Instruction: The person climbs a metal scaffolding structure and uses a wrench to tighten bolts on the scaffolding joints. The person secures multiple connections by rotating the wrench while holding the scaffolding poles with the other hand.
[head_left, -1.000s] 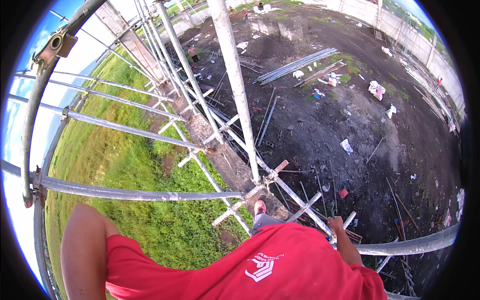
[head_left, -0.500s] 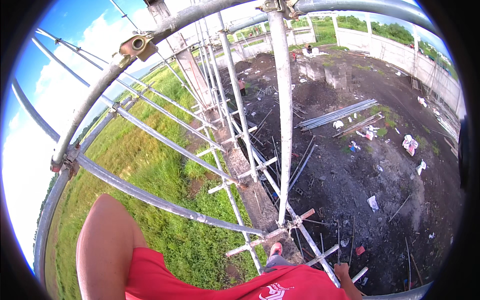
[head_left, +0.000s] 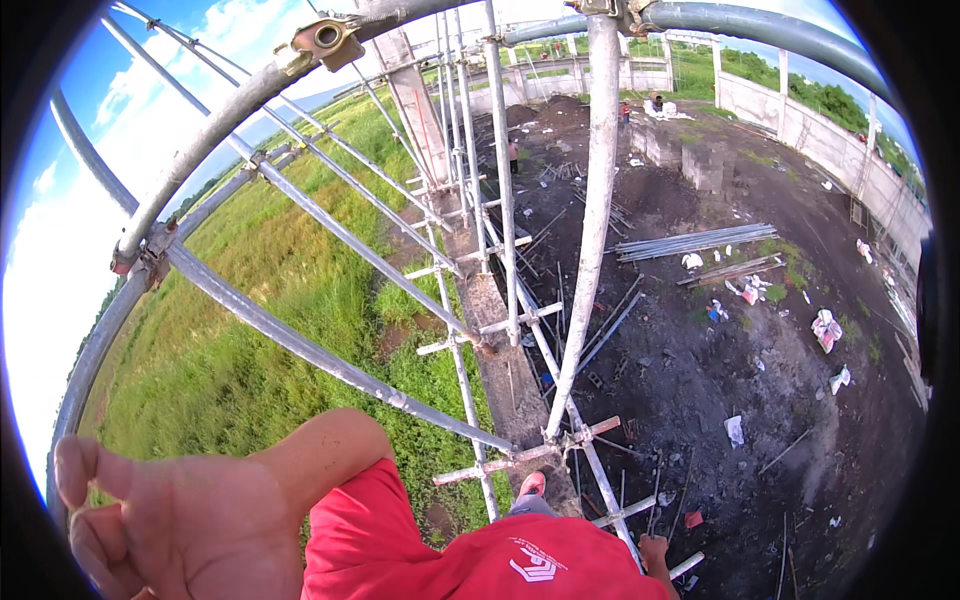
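Observation:
My left hand (head_left: 195, 525) is raised at the lower left, palm showing, with its fingers loosely bent and apart and nothing seen in them. Nearest to it is a grey curved scaffold pipe (head_left: 95, 350). Low at the right, my right hand (head_left: 653, 552) is closed beside the red shirt (head_left: 490, 560); what it grips is hidden. A thin rod shows just above that hand, and I cannot tell whether it is held. My foot in a pinkish shoe (head_left: 533, 484) stands on a narrow concrete beam (head_left: 515, 390).
Scaffold pipes surround me, joined by a coupler (head_left: 328, 40) above and a rusty clamp (head_left: 155, 250) at left. An upright pipe (head_left: 597, 200) rises ahead. Far below lie green grass (head_left: 300, 290) at left and dark ground (head_left: 700, 370) at right with stacked pipes (head_left: 695, 243).
My left arm has swung round, bringing the left hand into view at the lower left. The view has shifted slightly, and my right hand appears a little lower and farther left, still closed.

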